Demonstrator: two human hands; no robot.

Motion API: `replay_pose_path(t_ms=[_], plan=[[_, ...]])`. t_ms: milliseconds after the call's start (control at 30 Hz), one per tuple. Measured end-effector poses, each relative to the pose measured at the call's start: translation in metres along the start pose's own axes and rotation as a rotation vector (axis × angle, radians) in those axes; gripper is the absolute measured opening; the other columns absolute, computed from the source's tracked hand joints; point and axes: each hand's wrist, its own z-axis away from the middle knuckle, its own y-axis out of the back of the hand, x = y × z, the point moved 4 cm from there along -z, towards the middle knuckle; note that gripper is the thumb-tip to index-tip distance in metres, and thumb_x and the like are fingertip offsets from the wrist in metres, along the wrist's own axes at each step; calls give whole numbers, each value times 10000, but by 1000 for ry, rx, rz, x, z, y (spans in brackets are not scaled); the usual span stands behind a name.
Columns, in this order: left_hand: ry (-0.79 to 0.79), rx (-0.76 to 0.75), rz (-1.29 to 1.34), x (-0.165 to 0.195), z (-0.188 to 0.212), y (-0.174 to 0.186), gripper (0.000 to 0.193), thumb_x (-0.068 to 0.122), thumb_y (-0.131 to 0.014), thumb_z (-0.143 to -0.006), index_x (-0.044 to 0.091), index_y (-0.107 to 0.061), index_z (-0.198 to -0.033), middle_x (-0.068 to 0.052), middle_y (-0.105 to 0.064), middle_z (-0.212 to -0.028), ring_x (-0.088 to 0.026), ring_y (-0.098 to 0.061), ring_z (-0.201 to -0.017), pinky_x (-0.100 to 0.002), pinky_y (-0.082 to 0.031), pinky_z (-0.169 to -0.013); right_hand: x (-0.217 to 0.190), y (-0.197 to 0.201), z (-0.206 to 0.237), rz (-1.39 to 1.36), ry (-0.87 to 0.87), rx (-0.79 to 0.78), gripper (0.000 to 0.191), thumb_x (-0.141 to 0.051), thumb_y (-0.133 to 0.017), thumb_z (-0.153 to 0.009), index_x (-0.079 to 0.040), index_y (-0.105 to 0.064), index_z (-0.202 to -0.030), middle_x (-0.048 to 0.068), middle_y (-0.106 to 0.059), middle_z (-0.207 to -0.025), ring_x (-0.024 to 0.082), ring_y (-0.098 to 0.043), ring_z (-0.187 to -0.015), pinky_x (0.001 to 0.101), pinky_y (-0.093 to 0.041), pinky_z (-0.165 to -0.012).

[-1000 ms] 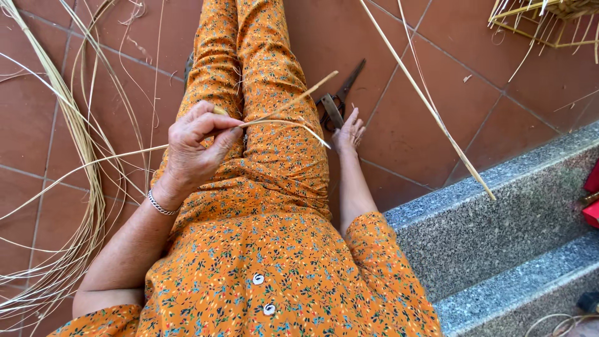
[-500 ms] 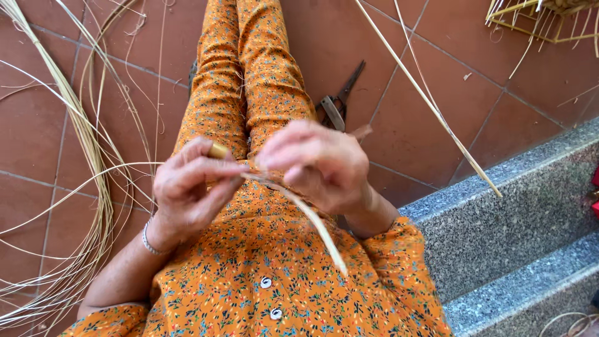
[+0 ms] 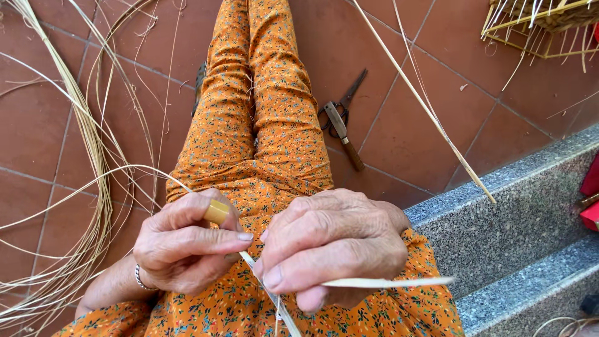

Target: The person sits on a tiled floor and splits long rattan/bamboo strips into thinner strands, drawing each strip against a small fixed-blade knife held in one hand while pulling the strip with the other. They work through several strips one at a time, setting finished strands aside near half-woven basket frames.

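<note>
I see both hands low in the frame, over the lap in orange flowered cloth. My left hand (image 3: 187,246) is clenched around a pale cane strip (image 3: 387,283) and wears a yellowish ring-like piece (image 3: 216,212) on a finger. My right hand (image 3: 331,246) pinches the same strip, which sticks out toward the right. Scissors (image 3: 342,122) lie on the red tiled floor (image 3: 424,125) above, well apart, and loose strips (image 3: 81,187) curl at the left.

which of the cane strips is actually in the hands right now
The thin pale strip pinched in the right hand and running to the left hand. The loose bundle on the tiles and the long strip across the floor lie untouched.
</note>
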Motion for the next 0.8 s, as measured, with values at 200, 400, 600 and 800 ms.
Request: replay_pose_path(t_ms=[200, 400, 600, 800], plan=[[-10, 11, -55, 5, -10, -2, 264, 15, -823, -815, 27, -720, -1057, -73, -647, -878, -148, -660, -748, -284, -512, -623, -5, -2, -14, 201, 64, -45, 282, -245, -685, -1063, 37, -663, -1065, 167, -727, -978, 292, -769, -878, 420, -698, -790], [56, 95, -246, 13, -19, -7, 210, 96, -857, -777, 84, -648, -796, -2, -524, -615, -104, -573, -524, -286, -391, -463, 3, -1, 3, 285, -123, 70, 239, -211, -662, -1070, 27, -653, -1044, 158, -730, -918, 263, -768, -824, 417, -673, -795], [142, 23, -147, 9, -28, -12, 266, 100, -849, -858, 80, -614, -736, -10, -533, -619, -127, -547, -512, -305, -386, -478, 17, 5, 24, 287, -174, 239, 273, -230, -581, -1106, 0, -626, -967, 137, -720, -849, 231, -746, -761, 400, -670, -766], [272, 82, -264, -15, -22, -2, 334, 262, -905, -812, 79, -646, -707, -21, -621, -611, -90, -621, -519, -274, -426, -468, 33, 10, 43, 379, -205, 472, 299, -226, -578, -1133, 5, -576, -943, 143, -689, -801, 220, -705, -720, 381, -652, -716]])
